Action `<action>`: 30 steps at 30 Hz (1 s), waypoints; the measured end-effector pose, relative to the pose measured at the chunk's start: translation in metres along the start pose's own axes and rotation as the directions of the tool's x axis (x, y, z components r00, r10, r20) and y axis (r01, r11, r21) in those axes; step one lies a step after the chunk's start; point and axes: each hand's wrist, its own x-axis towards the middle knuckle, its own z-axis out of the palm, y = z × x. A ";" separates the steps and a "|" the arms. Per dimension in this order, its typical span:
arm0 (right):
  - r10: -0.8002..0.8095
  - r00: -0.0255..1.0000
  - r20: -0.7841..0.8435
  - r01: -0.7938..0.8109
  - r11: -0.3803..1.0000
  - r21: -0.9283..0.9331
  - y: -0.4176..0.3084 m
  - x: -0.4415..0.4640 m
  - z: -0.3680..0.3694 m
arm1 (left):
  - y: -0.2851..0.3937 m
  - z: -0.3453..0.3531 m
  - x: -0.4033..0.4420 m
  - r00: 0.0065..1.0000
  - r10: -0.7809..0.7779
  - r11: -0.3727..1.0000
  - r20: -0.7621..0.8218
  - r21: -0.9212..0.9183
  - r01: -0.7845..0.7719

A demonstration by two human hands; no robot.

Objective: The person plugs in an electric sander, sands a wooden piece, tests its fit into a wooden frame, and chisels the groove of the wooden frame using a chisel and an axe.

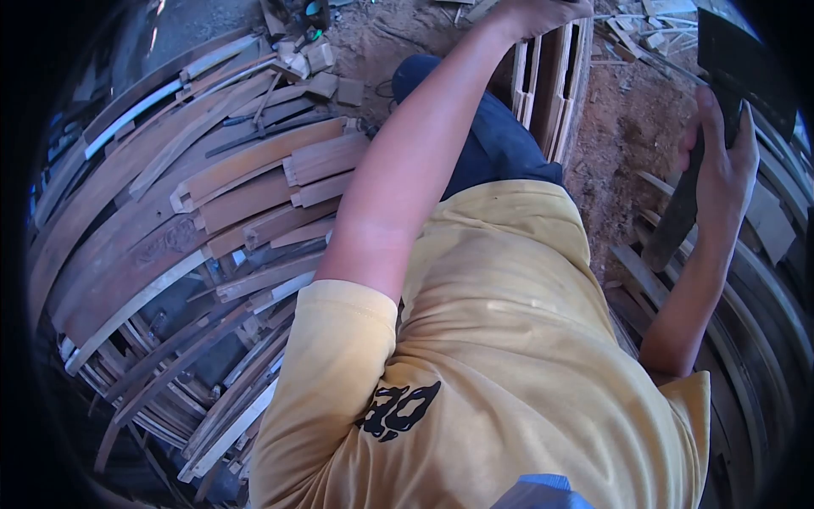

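At the top edge of the view, my left hand (547, 15) is closed over the far end of a slotted wooden piece (555, 81); its fingers are partly cut off by the frame. The wood has long narrow slots and lies beside my leg in dark blue trousers (500, 140). On the right, my right hand (725, 165) is wrapped round the dark handle of a broad-bladed hand tool (742, 64). Its wide, flat, dark blade points up and away, raised apart from the slotted wood.
Stacked wooden boards (254, 187) with cut ends fill the left side. Small wood offcuts (322, 85) lie beyond them on the dusty ground (623, 140). More long strips (763, 314) lie along the right, under and beside my right arm.
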 end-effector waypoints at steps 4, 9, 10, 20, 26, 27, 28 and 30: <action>-0.048 0.999 0.010 0.048 0.999 -0.002 -0.006 0.002 0.003 | -0.011 -0.001 0.006 0.996 -0.007 1.000 0.088 -0.021 0.009; -0.045 0.998 0.031 0.046 0.999 -0.016 -0.017 0.005 0.006 | -0.002 0.003 0.006 0.998 0.009 0.999 0.067 -0.046 -0.006; -0.052 0.998 0.024 0.052 0.999 0.006 -0.021 0.005 0.008 | -0.001 0.002 0.006 0.999 0.014 0.997 0.040 -0.080 -0.010; -0.073 0.996 0.046 0.073 0.997 -0.006 -0.016 0.011 0.007 | -0.006 0.003 0.007 0.999 -0.031 0.993 0.045 -0.110 0.035; -0.076 0.996 0.039 0.075 0.997 0.019 -0.010 0.014 0.006 | -0.002 -0.006 0.006 0.997 -0.043 0.999 0.059 -0.017 0.044; -0.076 0.996 0.039 0.076 0.997 0.019 -0.010 0.014 0.006 | -0.001 -0.006 0.006 0.997 -0.043 0.999 0.059 -0.017 0.044; -0.082 0.996 0.027 0.081 0.997 0.017 -0.011 0.014 0.006 | 0.000 -0.007 0.006 0.996 -0.066 0.998 0.061 0.023 0.065; -0.087 0.996 0.017 0.087 0.996 0.014 -0.010 0.014 0.007 | 0.003 -0.006 0.004 0.994 -0.091 0.994 0.061 0.062 0.088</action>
